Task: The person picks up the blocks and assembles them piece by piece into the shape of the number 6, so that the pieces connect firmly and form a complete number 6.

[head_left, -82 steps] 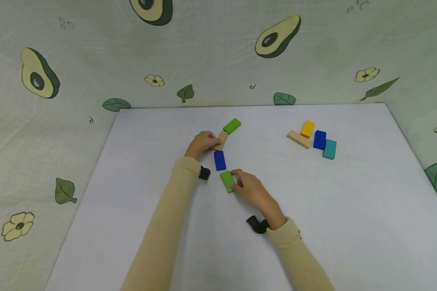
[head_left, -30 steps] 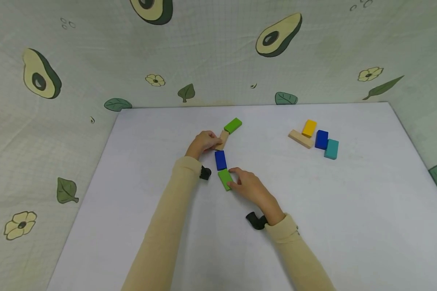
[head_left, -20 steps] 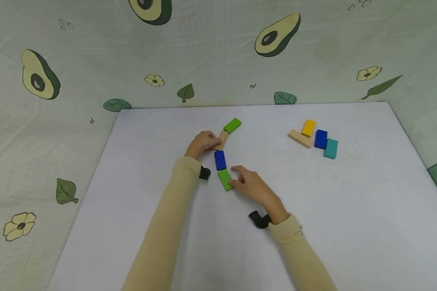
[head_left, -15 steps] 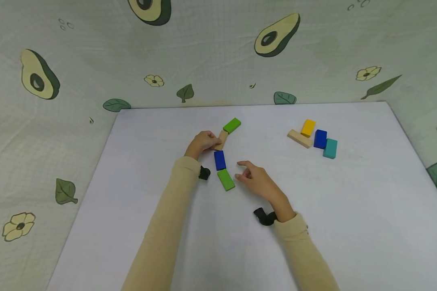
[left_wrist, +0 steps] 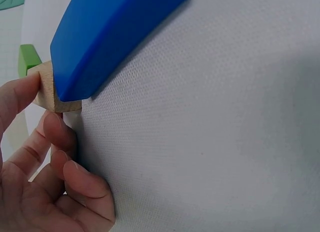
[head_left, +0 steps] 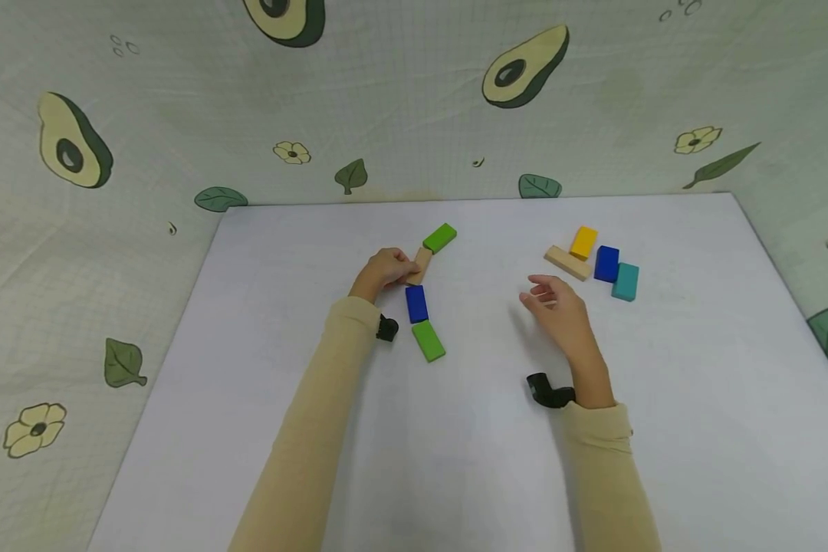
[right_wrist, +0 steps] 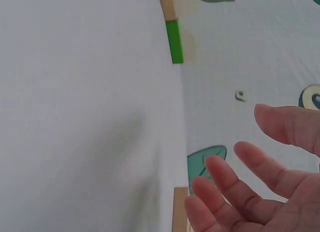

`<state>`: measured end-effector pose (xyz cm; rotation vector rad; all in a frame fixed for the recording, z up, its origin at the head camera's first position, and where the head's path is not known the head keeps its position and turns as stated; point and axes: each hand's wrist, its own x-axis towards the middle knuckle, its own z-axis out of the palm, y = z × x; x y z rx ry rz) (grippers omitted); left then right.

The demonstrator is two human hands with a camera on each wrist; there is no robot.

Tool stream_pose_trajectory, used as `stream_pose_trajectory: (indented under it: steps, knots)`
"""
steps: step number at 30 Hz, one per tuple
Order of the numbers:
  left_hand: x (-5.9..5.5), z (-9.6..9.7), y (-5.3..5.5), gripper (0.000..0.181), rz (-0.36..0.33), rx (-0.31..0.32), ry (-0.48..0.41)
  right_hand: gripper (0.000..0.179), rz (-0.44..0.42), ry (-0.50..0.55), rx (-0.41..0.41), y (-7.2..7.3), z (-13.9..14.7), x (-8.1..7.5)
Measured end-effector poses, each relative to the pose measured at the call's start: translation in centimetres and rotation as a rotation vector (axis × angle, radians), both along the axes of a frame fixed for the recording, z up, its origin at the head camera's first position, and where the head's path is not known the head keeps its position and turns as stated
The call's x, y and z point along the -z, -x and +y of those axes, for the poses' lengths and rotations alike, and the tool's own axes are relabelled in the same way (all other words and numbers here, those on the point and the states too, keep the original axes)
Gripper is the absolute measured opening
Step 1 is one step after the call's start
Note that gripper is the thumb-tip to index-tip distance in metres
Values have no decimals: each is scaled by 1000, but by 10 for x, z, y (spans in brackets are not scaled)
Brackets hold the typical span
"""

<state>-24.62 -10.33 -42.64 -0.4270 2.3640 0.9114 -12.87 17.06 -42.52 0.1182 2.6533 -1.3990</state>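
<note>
The left hand (head_left: 384, 271) is found curled against the plain wooden block (head_left: 422, 264), which lies on the white surface (head_left: 283, 307) in a chain with a blue rectangular block (head_left: 417, 303) and two green blocks. The chain could be knocked askew by any slip there. The right hand (head_left: 559, 313) hovers empty, fingers relaxed, near the long wooden block (head_left: 567, 263), which could be nudged.

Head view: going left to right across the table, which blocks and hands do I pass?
Left hand → blue block → far green block → right hand → yellow block → second blue block → teal block.
</note>
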Motion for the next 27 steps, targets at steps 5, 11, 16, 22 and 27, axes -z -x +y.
stream_pose_trajectory:
  steps: [5, 11, 16, 22, 27]
  knots:
    - [0, 0, 0, 23, -6, -8, -3, 52, -4, -20, 149, -1, 20, -2]
    - [1, 1, 2, 23, -11, -19, 0, 55, -46, -49, 302, -1, 43, 1]
    - [0, 1, 1, 23, -9, -17, 3, 56, -86, -59, 413, 0, 58, 6]
    - [1, 0, 0, 24, -1, 0, 0, 55, -117, -79, 494, 2, 69, 14]
    - [-1, -3, -5, 27, 10, 10, -33, 56, -132, -55, 548, 3, 75, 19]
